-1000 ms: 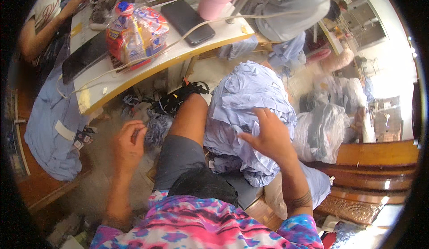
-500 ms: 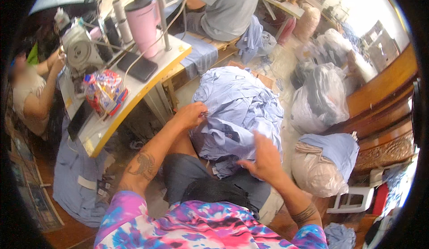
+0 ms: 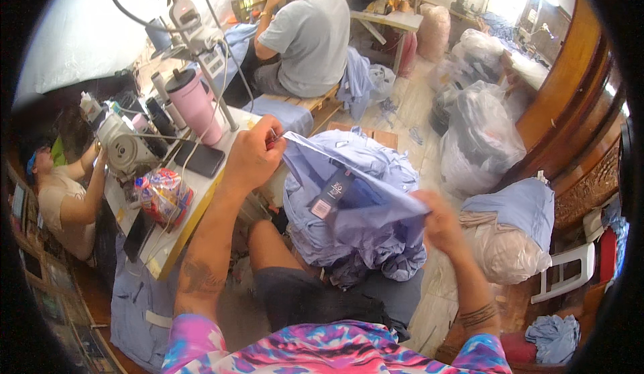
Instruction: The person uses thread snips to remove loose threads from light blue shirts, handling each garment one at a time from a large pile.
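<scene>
A light blue garment (image 3: 376, 203) is stretched between my two hands above a pile of similar blue garments (image 3: 302, 196) at my lap. My left hand (image 3: 253, 154), raised at the table's corner, is closed on one end of its edge. A small metal object (image 3: 272, 134) shows at those fingers; its kind is too small to tell. Slightly blurred, my right hand (image 3: 439, 223) pinches the other end. A dark hang tag (image 3: 330, 194) with a pale label lies against the cloth between the hands.
Left, a table (image 3: 178, 240) carries a pink tumbler (image 3: 194, 105), a phone (image 3: 199, 158), a machine (image 3: 124, 142) and a plastic-wrapped packet (image 3: 164, 196). One person (image 3: 305, 38) sits ahead, another (image 3: 70, 193) at far left. Plastic bags (image 3: 479, 139) and a cloth-topped bundle (image 3: 506, 230) stand right.
My left hand has risen with the garment's edge. The right hand, open before, now grips the other end, and the cloth is pulled taut. The hang tag has come into clear view.
</scene>
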Tool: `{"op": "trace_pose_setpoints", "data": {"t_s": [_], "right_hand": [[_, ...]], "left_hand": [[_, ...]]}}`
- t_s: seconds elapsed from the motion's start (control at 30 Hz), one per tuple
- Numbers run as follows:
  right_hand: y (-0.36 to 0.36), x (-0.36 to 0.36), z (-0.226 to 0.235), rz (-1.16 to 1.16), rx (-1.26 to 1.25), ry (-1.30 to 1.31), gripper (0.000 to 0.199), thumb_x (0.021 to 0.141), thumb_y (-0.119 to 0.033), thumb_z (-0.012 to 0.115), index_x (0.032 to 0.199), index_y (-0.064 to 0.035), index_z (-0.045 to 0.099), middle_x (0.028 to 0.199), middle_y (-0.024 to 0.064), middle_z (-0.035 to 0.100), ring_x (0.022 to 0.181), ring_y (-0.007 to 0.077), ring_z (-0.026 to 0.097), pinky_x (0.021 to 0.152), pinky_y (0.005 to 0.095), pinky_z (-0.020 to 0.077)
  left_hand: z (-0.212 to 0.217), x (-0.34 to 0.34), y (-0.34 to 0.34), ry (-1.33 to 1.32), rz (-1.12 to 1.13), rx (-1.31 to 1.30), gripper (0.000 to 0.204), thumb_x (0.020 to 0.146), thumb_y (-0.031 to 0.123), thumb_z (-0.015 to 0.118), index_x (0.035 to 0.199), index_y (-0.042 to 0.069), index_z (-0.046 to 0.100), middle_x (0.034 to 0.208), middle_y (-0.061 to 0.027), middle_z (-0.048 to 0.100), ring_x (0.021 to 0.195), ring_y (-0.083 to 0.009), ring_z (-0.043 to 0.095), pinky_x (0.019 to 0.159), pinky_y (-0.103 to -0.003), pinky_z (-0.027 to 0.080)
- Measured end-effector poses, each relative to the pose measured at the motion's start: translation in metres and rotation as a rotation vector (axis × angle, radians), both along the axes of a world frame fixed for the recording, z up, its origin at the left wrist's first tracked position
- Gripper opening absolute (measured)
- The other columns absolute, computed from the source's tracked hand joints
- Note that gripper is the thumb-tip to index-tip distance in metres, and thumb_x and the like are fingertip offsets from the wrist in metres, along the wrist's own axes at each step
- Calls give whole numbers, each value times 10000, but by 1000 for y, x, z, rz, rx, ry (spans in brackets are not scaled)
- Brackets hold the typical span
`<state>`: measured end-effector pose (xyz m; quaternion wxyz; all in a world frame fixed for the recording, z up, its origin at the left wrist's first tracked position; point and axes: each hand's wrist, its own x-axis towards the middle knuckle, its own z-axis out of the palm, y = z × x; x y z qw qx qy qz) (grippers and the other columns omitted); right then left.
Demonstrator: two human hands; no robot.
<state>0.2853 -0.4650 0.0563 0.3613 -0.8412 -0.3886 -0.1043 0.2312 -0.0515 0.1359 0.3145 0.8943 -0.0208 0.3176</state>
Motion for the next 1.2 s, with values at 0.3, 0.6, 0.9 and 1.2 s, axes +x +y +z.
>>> {"op": "trace_pose_setpoints", "data": {"t_s": [0.3, 0.6, 0.9, 1.2], "right_hand": [[-49, 54, 180, -50, -30, 270, 325, 951, 19, 447, 1188, 6, 669, 939, -7, 647, 885, 65, 562, 818, 266, 479], [55, 71, 183, 196, 154, -39, 323, 951, -40, 567, 1257, -10, 666, 1344, 109, 607, 1193, 215, 573, 1028, 336, 441], [219, 173, 142, 329, 88, -470, 318, 987, -10, 509, 1268, -28, 656, 1326, 142, 641, 1251, 384, 552, 1096, 444, 394], [503, 329, 117, 44, 348, 262, 388, 969, -306, 642, 1101, 52, 712, 884, 54, 687, 772, 149, 586, 700, 361, 475]], "left_hand": [[113, 11, -35, -116, -71, -66, 198, 895, 53, 607, 1046, 4, 726, 601, 13, 534, 550, -59, 459, 526, -263, 370], [174, 55, -79, -474, -280, -308, 183, 903, 97, 621, 1013, 2, 731, 679, 5, 602, 608, -53, 524, 528, -249, 415], [15, -22, -65, -175, -161, -382, 287, 886, 121, 772, 1147, 34, 693, 922, -27, 733, 567, -55, 527, 532, -249, 435], [-185, -182, -50, 569, 316, -889, 183, 959, 193, 690, 1057, 46, 737, 892, -88, 740, 826, -144, 675, 766, -302, 538]]}}
